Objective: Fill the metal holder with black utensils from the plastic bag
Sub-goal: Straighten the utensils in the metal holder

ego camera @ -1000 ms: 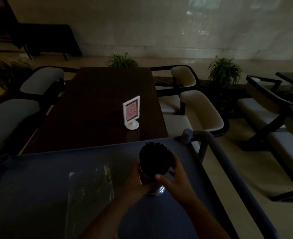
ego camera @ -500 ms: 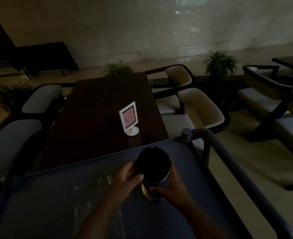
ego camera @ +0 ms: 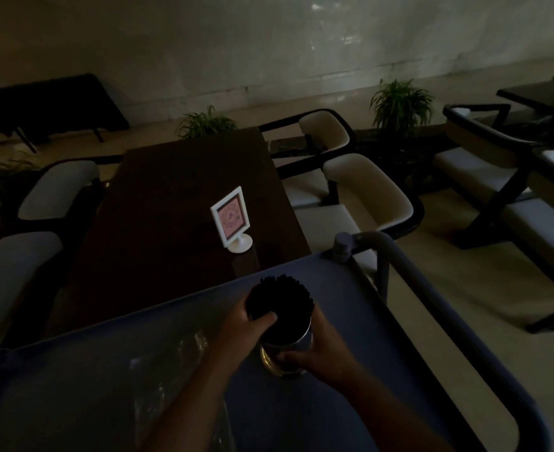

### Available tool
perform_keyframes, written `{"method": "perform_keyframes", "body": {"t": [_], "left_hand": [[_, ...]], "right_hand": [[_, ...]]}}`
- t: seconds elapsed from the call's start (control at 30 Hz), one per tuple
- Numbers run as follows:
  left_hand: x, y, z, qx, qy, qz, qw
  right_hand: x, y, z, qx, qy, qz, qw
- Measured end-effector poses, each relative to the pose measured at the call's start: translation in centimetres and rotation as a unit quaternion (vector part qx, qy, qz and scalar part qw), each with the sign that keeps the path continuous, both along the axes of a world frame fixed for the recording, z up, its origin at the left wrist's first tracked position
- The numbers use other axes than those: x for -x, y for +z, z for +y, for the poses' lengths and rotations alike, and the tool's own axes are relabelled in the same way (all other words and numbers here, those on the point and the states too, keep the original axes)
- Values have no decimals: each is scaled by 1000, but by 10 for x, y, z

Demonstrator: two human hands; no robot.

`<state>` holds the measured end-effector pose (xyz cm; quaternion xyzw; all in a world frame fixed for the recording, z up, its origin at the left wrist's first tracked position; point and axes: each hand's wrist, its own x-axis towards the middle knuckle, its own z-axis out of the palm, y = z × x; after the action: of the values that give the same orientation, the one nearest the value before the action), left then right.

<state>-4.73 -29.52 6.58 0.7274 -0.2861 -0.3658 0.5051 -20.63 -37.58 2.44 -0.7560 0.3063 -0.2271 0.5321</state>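
- The room is dim. The metal holder (ego camera: pixel 297 337) sits at the middle of the blue cart (ego camera: pixel 350 295), near its far edge.
- The holder is packed with black utensils (ego camera: pixel 280 298). Their ends stand above its rim in a tight round bundle.
- The left hand (ego camera: pixel 246 331) grips the top of the bundle from nine o'clock. Its thumb lies across the near ends and its fingers curl round the far side.
- The right hand (ego camera: pixel 321 357) is wrapped round the holder's lower part from four o'clock, with the thumb across the brassy base.
- The clear plastic bag (ego camera: pixel 171 370) lies crumpled and flat on the cart at eight o'clock of the holder, just beside the left forearm.
- The cart's grey handle bar (ego camera: pixel 432 305) runs along its three o'clock side.
- Beyond the cart, at twelve o'clock, stands a dark wooden counter (ego camera: pixel 171 197). A white sign stand (ego camera: pixel 231 221) with a pink card sits upright near its close end.
- Pale cushioned chairs (ego camera: pixel 367 190) flank the counter, and potted plants (ego camera: pixel 399 99) stand near the far wall.
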Motion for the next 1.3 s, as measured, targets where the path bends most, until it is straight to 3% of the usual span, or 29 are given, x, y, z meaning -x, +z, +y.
{"method": "perform_keyframes", "body": {"t": [0.53,0.97,1.3], "left_hand": [[8,3,-9,5,40,-2,999],[11,63,-7,135,59,-41,988],[0,113,3,252,107,-2,962]], "right_hand": [[0,-5,-1,-1,17,0,1000],[1,-1,0,-4,23,-10,1000],[2,1,-1,-15,30,-1,999]]}}
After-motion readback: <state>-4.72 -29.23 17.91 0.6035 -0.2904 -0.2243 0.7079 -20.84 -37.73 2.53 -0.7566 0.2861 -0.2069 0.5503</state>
